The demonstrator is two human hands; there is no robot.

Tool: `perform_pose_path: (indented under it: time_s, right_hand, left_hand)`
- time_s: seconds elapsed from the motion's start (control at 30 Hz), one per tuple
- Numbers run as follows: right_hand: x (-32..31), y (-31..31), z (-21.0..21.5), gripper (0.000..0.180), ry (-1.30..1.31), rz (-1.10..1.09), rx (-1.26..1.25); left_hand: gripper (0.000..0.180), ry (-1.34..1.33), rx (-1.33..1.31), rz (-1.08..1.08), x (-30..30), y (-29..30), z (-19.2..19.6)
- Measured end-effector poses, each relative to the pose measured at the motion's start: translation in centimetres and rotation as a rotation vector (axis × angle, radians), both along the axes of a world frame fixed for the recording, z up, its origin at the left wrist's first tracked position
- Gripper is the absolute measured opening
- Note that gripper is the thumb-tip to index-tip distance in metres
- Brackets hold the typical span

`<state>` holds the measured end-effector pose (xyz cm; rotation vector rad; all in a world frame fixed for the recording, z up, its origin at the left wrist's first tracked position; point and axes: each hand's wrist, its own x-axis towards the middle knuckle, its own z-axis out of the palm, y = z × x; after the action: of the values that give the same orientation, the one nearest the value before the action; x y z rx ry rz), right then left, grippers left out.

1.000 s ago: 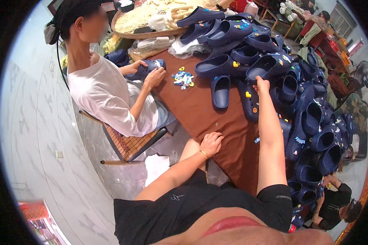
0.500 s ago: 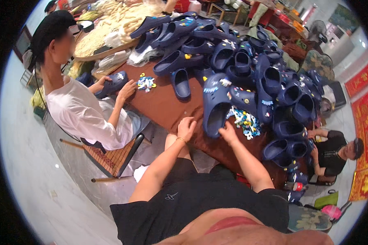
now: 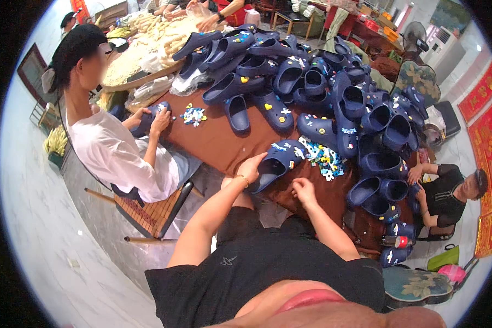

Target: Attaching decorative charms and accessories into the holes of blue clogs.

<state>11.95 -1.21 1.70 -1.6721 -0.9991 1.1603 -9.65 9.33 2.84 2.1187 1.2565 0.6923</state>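
A navy blue clog (image 3: 277, 165) with small coloured charms on its toe lies tilted at the near edge of the brown-covered table (image 3: 224, 139). My left hand (image 3: 252, 168) grips it by its left side, near the heel opening. Just right of the clog, apart from it, is my right hand (image 3: 304, 191), with its fingers curled and pressed together. Whatever those fingertips hold, if anything, is too small to make out. Beyond the clog and to its right lies a heap of white, blue and yellow charms (image 3: 327, 159).
A large pile of navy clogs (image 3: 314, 82) covers the table's far and right side. At the left a seated person (image 3: 115, 136) works on a clog beside a smaller charm heap (image 3: 193, 115). Another person (image 3: 445, 199) sits at the right, near a bottle (image 3: 397, 241).
The clog has moved left and nearer, turning its toe rightward. My left hand has taken hold of it; my right hand has let go and drawn back slightly.
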Motion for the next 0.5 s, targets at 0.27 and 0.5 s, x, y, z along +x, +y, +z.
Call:
perform_pose_path:
  time_s: [0.27, 0.5]
  right_hand:
    - [3.3, 5.2, 2.6, 0.033, -0.604, -0.094, 0.234]
    - [4.5, 7.1, -0.8, 0.052, -0.674, 0.032, 0.194]
  left_hand:
    - [0.062, -0.002, -0.129, -0.068, -0.8, 1.7, -0.9]
    - [0.029, -0.102, 0.497, 0.089, 1.7, -1.8, 0.8]
